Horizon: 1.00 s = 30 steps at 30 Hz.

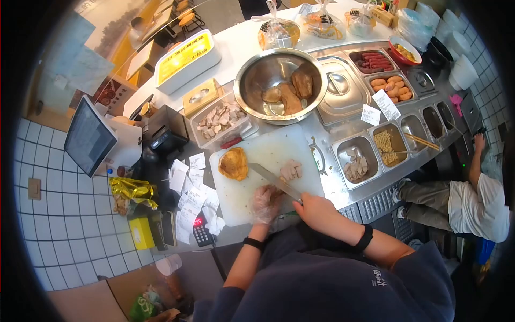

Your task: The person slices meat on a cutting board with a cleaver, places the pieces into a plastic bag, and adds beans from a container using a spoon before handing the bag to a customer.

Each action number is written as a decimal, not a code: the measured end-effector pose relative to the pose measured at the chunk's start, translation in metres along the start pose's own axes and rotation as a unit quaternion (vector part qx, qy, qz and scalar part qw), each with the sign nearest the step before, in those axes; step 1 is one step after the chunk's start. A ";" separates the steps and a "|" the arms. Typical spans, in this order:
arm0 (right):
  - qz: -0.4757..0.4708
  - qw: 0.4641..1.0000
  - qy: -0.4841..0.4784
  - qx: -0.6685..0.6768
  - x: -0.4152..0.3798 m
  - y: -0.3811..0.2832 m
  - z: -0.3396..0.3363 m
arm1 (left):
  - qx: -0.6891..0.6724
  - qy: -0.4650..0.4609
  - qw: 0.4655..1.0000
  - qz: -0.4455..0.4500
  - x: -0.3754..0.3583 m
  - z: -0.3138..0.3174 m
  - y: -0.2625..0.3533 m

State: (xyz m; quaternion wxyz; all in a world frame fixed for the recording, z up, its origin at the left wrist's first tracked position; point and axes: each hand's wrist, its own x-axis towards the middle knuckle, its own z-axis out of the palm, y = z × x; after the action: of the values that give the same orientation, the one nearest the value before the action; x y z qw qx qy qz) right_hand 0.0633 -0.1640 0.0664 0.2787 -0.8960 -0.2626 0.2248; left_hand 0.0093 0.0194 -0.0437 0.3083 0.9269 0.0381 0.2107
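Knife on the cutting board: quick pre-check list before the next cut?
1. Right hand closed on the knife handle: ok.
2. Blade lies flat-angled over the cutting board, tip toward the flatbread: ok.
3. Left hand, in a clear glove, sits close beside the blade; clearance of its fingers: cannot tell.
4. Meat piece rests on the board right of the blade, not held down: not ok.
5. Steel bowl overhangs the board's far edge, crowding the space: not ok.
6. Board seated steady on the counter: cannot tell.
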 end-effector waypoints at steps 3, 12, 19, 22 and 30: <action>-0.001 1.000 0.022 0.010 0.019 0.003 0.023 | -0.010 0.009 1.000 0.010 -0.001 0.003 0.001; 0.049 0.993 -0.042 0.099 0.041 0.028 -0.014 | 0.000 0.044 0.999 0.030 0.006 -0.002 0.011; -0.006 0.998 0.009 0.056 0.022 0.018 0.018 | 0.002 0.031 0.999 0.034 0.006 0.003 0.003; -0.029 0.996 0.051 0.073 0.050 0.030 0.047 | 0.020 0.026 0.999 0.033 0.010 -0.004 0.014; 0.004 0.985 -0.010 0.173 0.061 0.046 0.011 | -0.200 -0.064 0.948 -0.240 0.016 -0.012 -0.012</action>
State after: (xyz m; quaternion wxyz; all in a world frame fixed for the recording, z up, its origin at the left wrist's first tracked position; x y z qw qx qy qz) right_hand 0.1193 -0.1563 0.0140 0.4255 -0.8332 -0.2189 0.2770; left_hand 0.0192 0.0396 -0.0362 0.5307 0.8211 0.1968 0.0736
